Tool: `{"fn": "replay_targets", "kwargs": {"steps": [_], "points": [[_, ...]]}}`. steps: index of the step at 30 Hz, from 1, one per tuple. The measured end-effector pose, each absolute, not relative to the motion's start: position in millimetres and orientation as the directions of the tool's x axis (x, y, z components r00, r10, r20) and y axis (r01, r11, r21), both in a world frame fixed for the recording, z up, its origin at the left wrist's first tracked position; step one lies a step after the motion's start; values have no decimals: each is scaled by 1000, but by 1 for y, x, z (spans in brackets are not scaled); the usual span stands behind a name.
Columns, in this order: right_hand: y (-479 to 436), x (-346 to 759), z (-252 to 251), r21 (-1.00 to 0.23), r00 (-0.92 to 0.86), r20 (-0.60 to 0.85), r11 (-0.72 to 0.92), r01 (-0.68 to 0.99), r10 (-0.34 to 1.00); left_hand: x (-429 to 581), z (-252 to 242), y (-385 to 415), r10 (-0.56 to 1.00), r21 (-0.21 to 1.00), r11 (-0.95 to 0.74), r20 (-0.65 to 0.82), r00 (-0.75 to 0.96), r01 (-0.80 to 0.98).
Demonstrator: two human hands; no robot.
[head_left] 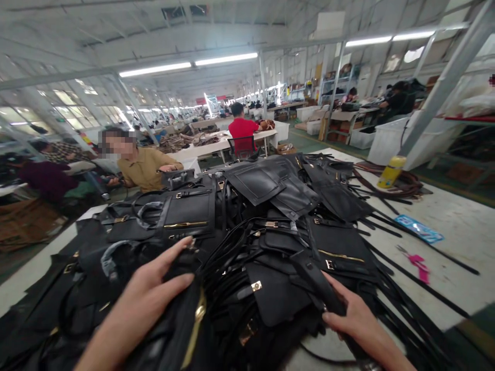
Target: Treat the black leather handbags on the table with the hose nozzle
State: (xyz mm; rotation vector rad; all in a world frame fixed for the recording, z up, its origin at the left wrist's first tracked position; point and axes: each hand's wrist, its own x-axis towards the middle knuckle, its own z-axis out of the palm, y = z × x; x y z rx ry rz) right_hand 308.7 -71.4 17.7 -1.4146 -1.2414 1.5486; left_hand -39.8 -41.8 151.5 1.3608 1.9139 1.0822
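A big heap of black leather bag parts [240,232] with gold zips and buckles covers the table in front of me. My left hand [154,288] presses on a black bag piece [181,319] with a gold trim, fingers curled over its top edge. My right hand [348,314] grips a black strap [313,278] that runs up into the heap. Several loose black straps [406,278] trail off to the right.
Pink scissors [417,263], a blue packet [421,229] and a yellow bottle [390,172] lie on the white table [456,226] at the right. A person in an olive shirt [143,167] works across the heap; another in red [242,129] sits farther back.
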Motion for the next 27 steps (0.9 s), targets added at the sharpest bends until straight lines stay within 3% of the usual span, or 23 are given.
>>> {"fn": "replay_targets", "kwargs": {"steps": [4, 7, 9, 12, 14, 17, 22, 27], "points": [[-81, 327, 9, -930, -91, -360, -349, 120, 928, 34, 72, 18, 995, 805, 73, -98, 12, 588], [-89, 346, 8, -909, 15, -383, -379, 172, 924, 68, -11, 19, 992, 563, 10, -108, 61, 826], [-94, 357, 9, -898, 68, -380, -385, 214, 923, 77, -52, 6, 996, 367, -88, 28, 84, 926], [-103, 366, 12, -906, 49, -361, -363, 215, 931, 78, -80, -9, 966, 81, -187, 197, 168, 979], [-106, 362, 15, -901, -13, -392, -381, 207, 920, 77, -83, -10, 957, -6, -196, 218, 193, 981], [-106, 349, 15, -885, -82, -413, -378, 272, 907, 74, -80, -11, 952, -56, -198, 226, 205, 979], [-92, 323, -5, -869, -104, -297, -223, 442, 949, 69, -82, -25, 944, -76, -225, 232, 236, 972], [-59, 306, -36, -892, -77, -217, -165, 421, 973, 63, -87, -35, 941, -79, -250, 215, 261, 965]]}}
